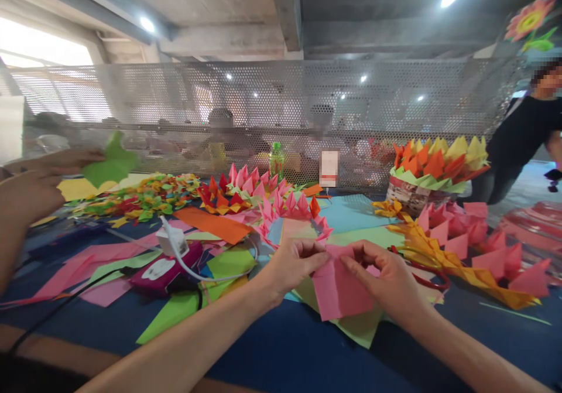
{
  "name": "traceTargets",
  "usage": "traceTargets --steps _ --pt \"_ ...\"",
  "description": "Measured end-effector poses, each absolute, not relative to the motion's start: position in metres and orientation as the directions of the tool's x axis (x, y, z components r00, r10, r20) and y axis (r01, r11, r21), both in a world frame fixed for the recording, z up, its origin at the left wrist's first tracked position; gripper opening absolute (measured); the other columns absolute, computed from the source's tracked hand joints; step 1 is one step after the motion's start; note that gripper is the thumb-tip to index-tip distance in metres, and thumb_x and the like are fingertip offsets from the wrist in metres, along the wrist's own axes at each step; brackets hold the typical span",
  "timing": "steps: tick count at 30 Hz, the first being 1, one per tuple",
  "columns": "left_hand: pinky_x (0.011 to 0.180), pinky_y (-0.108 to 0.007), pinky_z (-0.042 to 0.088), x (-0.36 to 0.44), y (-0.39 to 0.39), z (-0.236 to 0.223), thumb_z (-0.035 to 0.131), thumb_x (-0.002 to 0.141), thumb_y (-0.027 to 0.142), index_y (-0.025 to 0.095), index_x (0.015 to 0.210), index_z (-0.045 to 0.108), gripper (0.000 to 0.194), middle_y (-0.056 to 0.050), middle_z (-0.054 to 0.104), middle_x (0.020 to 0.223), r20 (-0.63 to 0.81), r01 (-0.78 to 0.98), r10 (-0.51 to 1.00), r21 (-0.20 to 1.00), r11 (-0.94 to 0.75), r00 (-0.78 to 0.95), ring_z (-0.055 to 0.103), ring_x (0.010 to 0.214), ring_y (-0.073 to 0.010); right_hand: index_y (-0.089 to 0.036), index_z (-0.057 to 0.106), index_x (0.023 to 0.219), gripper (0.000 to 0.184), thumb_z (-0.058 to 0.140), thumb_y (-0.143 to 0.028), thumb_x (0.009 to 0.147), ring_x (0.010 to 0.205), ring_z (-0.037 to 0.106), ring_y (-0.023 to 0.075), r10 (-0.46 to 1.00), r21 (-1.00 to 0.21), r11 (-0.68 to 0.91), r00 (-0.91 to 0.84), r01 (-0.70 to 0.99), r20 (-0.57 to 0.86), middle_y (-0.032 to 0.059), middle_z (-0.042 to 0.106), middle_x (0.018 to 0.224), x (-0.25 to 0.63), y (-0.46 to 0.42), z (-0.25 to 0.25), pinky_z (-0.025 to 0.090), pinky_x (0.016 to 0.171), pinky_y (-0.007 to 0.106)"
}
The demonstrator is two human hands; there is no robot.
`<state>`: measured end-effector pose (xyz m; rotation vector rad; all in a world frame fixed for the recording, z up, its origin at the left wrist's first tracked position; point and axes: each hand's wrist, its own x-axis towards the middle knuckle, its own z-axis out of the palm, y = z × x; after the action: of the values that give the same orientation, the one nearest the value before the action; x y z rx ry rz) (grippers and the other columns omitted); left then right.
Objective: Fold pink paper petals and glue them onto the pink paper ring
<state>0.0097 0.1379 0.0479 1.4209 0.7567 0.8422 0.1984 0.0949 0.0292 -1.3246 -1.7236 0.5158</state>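
A folded pink paper piece [338,290] hangs between both my hands above the blue table [281,346]. My left hand [292,267] pinches its upper left corner with fingers closed. My right hand [389,282] grips its upper right edge, fingers curled round the paper. Just behind my hands lies a ring of pink folded paper points [292,211], and under them are light green sheets [357,328].
Loose coloured sheets cover the table; a magenta power bank [164,270] with a white cable lies at left. Another person's hands hold a green paper piece [112,161] at far left. A basket of orange and yellow folds [439,161] stands at right, before a mesh screen [281,106]. A person in black [522,141] stands far right.
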Motion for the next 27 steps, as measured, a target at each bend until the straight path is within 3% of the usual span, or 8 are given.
traceTargets --steps 7,12,27 --pt "0.061 -0.023 0.041 0.0097 0.1350 0.0511 0.070 0.073 0.036 0.010 0.068 0.065 0.026 0.000 0.057 0.060 0.026 -0.040 0.828 0.999 -0.004 0.559 0.051 0.057 -0.0097 -0.027 0.065 0.095 0.011 0.061 -0.034 0.087 0.072 0.056 0.0165 0.821 -0.608 0.431 -0.011 0.667 0.571 -0.0020 0.065 0.082 0.1964 0.0888 0.0341 0.045 0.069 0.029" --pt "0.061 -0.023 0.042 0.0098 0.1336 0.0528 0.067 0.073 0.031 0.010 0.067 0.066 0.022 0.000 0.058 0.061 0.008 -0.059 0.829 0.998 0.031 0.559 0.051 0.057 -0.0089 -0.033 0.067 0.107 0.023 0.059 -0.020 0.090 0.084 0.059 0.0168 0.683 -0.477 0.632 -0.148 0.611 0.715 -0.0018 0.068 0.092 0.1947 0.0879 0.0368 0.047 0.077 0.030" --pt "0.060 -0.020 0.039 0.0094 0.1359 0.0492 0.072 0.072 0.039 0.010 0.066 0.066 0.030 0.000 0.060 0.061 0.040 -0.138 0.840 0.989 0.042 0.541 0.049 0.056 -0.0072 -0.032 0.066 0.117 0.034 0.054 -0.013 0.092 0.083 0.059 0.0157 0.546 -0.289 0.764 -0.341 0.577 0.765 0.0021 0.066 0.093 0.2038 0.0963 0.0324 0.049 0.073 0.029"
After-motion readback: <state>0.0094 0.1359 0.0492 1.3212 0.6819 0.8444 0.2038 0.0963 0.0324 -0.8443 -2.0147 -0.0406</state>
